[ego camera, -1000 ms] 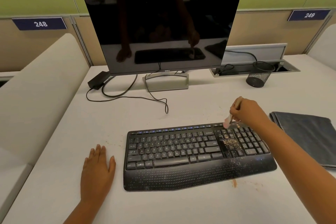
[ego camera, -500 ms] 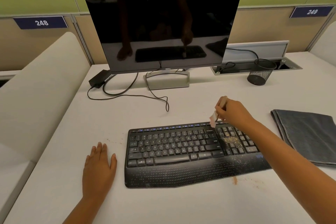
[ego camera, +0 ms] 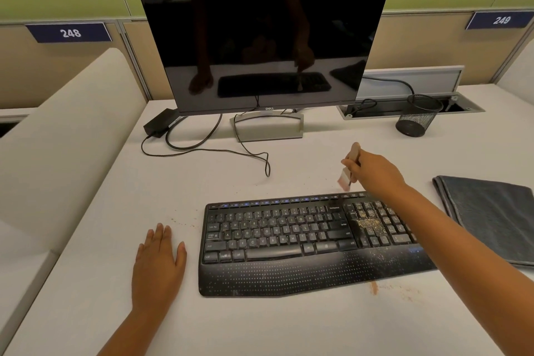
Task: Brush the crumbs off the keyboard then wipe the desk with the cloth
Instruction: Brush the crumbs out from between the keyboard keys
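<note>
The brush, pinched in the right hand, has been moved from the crumbs to behind the keyboard, so most crumbs remain; the left hand lies spread beside it.

The black keyboard lies flat near the desk's front edge, with crumbs scattered on its right-hand keys. The small brush is tilted, bristles down, above the keyboard's rear edge. The folded grey cloth lies flat at the desk's right edge.
</note>
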Tool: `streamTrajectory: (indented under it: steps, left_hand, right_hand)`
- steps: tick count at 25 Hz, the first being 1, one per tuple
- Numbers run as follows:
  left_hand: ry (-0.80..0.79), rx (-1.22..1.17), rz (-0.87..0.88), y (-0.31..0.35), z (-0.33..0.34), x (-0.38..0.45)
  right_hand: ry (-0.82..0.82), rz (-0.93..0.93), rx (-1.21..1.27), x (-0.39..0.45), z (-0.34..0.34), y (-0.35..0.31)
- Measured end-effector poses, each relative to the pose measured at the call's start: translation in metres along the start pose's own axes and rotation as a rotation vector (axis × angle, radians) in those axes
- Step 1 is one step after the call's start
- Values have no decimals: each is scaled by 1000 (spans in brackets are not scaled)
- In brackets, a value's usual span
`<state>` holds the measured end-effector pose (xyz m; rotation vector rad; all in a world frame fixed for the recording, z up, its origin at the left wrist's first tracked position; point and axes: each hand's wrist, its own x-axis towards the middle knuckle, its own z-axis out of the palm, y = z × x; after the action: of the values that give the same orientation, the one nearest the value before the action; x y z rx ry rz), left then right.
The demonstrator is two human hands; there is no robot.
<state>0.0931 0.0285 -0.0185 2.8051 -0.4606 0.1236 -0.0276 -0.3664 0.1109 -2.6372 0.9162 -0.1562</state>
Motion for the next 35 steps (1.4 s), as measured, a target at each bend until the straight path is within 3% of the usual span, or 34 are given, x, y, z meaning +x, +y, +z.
streamTrajectory:
  steps: [7, 26, 29, 32, 35]
  left_hand:
    - [15, 0, 9, 0, 0, 0]
    - [2, 19, 13, -3, 3, 0]
    - [4, 24, 9, -3, 3, 0]
    - [8, 26, 9, -3, 3, -1]
    - [4, 23, 8, -3, 3, 0]
  right_hand:
    - [-105, 0, 125, 3, 4, 3]
    - [104, 335, 187, 14, -23, 107]
    - [158, 292, 157, 11, -28, 101]
    - [64, 206, 315, 9, -19, 91]
    - [69, 231, 277, 10, -13, 98]
